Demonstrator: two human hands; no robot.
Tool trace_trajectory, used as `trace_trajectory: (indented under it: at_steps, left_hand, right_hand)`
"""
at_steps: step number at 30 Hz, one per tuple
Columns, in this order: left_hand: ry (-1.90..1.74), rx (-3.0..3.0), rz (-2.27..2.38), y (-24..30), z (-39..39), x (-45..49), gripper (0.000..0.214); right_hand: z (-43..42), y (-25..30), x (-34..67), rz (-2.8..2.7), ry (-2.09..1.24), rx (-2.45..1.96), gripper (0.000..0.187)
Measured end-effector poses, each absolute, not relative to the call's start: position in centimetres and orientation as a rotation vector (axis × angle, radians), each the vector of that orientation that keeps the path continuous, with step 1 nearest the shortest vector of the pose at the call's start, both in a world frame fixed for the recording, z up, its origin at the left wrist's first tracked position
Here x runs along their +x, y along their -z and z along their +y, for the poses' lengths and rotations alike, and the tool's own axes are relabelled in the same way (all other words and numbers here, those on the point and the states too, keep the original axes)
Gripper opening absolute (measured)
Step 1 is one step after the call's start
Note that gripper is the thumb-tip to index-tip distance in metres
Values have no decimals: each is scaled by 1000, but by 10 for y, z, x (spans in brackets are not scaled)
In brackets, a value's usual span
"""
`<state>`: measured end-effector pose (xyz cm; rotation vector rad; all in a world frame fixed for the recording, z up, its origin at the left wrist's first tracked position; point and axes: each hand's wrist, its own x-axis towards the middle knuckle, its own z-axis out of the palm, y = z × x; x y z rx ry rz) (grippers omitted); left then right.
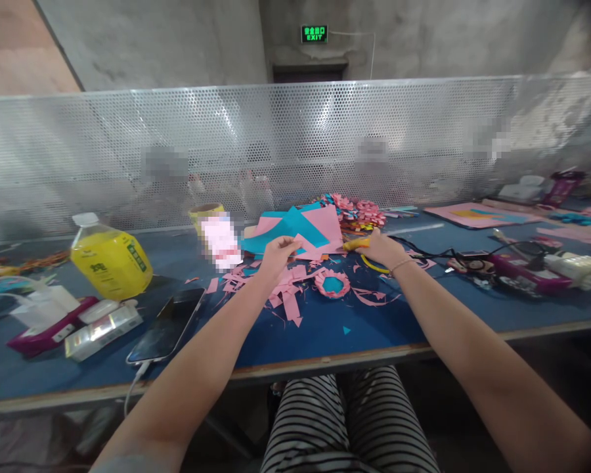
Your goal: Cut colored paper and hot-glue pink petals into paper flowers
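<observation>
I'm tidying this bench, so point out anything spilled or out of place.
Loose pink scraps lie strewn untidily on the blue tabletop near the left hand, and a small blue scrap sits apart toward the front edge. Nothing looks spilled.

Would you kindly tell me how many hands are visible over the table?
2: the left hand pinches pink paper near the middle; the right hand, to its right, grips a yellow-handled tool. Any behind the mesh cannot be made out.
</observation>
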<state>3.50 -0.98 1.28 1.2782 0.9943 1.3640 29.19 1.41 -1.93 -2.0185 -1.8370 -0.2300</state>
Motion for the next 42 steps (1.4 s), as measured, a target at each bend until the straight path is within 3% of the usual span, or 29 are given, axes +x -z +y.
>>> trace_trajectory:
  at_steps: [3, 6, 8, 11, 15, 26, 42]
  left_hand:
    - [-1345, 1282, 984, -11, -9, 35, 15]
    - [-1302, 1268, 952, -11, -8, 36, 15]
    - [-1256, 1246, 904, -11, -10, 37, 18]
    - [-1177, 1216, 835, -13, -14, 40, 22]
    - [-1124, 1209, 830, -15, -19, 42, 27]
    - [-1148, 1216, 851, -15, -22, 44, 25]
    - [-1182, 1209, 838, -12, -19, 46, 27]
  right_hand:
    - [15, 19, 289, -1857, 283, -2042, 53]
    - [17, 11, 278, -2002, 295, -1681, 33]
    - [15, 4, 265, -2052, 154, -1359, 22]
    - [6, -2, 244, -2038, -96, -976, 21]
    - [-11, -6, 225, -2013, -286, -752, 16]
    - [-14, -3, 218, -1974, -512, -743, 7]
    - [-19, -9, 216, -1974, -482, -754, 11]
